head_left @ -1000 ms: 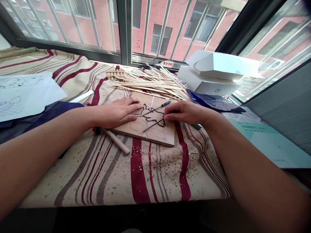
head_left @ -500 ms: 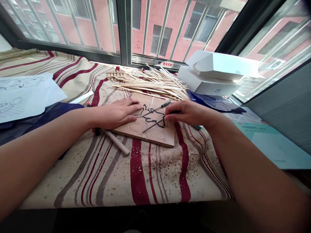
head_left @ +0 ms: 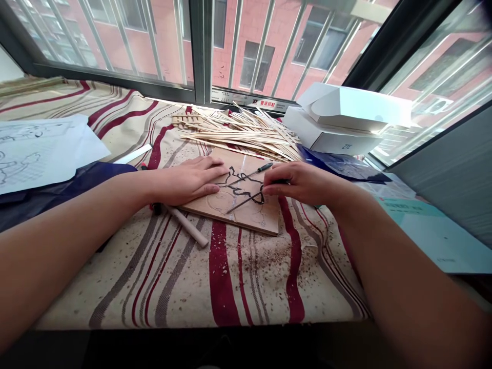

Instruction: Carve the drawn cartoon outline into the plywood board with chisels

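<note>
A flat wooden board (head_left: 253, 215) lies on the striped cloth, with a black-edged cut-out shape and faint pencil lines on it. My left hand (head_left: 192, 179) rests flat on the board's left part, fingers stretched out and holding nothing. At the board's right side, my right hand (head_left: 288, 182) is closed around the dark handle of a thin metal file (head_left: 243, 203). Its slim shaft points left and down across the board. A second thin file (head_left: 246, 177) with a dark green handle lies over the cut-out, between the hands.
A pale round wooden rod (head_left: 189, 227) lies in front of the board. Behind are thin wooden strips (head_left: 246, 134) and a white box (head_left: 346, 118). Drawing sheets (head_left: 46, 148) lie left, a light green booklet (head_left: 426, 220) right. Sawdust covers the cloth (head_left: 265, 282) up to its front edge.
The whole view has shifted slightly. My left hand stays flat on the board, and my right hand keeps its grip on the file at nearly the same spot.
</note>
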Tool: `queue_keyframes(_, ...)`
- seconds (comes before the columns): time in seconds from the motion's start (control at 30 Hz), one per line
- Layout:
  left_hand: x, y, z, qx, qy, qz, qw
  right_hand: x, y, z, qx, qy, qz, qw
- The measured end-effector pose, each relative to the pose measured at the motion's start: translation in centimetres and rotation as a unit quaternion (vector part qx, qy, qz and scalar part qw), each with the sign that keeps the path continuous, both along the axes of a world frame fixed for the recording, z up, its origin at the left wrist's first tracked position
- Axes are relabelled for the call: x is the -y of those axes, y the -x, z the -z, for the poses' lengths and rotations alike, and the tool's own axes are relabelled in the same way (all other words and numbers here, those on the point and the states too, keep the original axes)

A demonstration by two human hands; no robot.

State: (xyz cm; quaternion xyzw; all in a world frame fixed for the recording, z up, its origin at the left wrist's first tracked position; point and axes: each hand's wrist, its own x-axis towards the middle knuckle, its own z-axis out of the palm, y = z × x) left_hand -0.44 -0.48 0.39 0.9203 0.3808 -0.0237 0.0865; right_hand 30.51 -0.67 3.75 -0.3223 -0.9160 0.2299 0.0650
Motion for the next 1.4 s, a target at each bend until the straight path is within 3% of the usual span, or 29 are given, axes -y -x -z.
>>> queue_keyframes(0.57, 0.1, 0.0, -0.1, -0.004, -0.001, 0.0, 1.0, -0.9, -0.7, 0.7, 0.007, 0.02, 0.023, 1.0)
queue_keyframes(0.73, -0.1, 0.3, 0.1, -0.002, -0.01, 0.008, 1.0, -0.6, 0.0, 0.5, 0.008, 0.025, -0.017, 1.0)
queue_keyframes(0.93, -0.3, 0.3, 0.2, -0.002, -0.012, 0.019, 1.0, 3.0, -0.5, -1.2, 0.033, -0.098, 0.012, 0.995)
queue_keyframes(1.1, -0.3, -0.1, 0.3, -0.002, -0.001, 0.012, 1.0, 7.7, -1.3, 0.6, -0.017, -0.221, 0.025, 0.975)
queue_keyframes(1.23, -0.3, -0.2, 0.3, 0.006, -0.001, 0.015, 1.0, 9.6, -1.1, 2.1, -0.034, -0.24, 0.046, 0.969)
queue_keyframes(1.4, -0.2, -0.2, 0.2, 0.006, 0.008, 0.011, 1.0, 10.5, -0.2, 1.9, -0.031, -0.268, 0.045, 0.962)
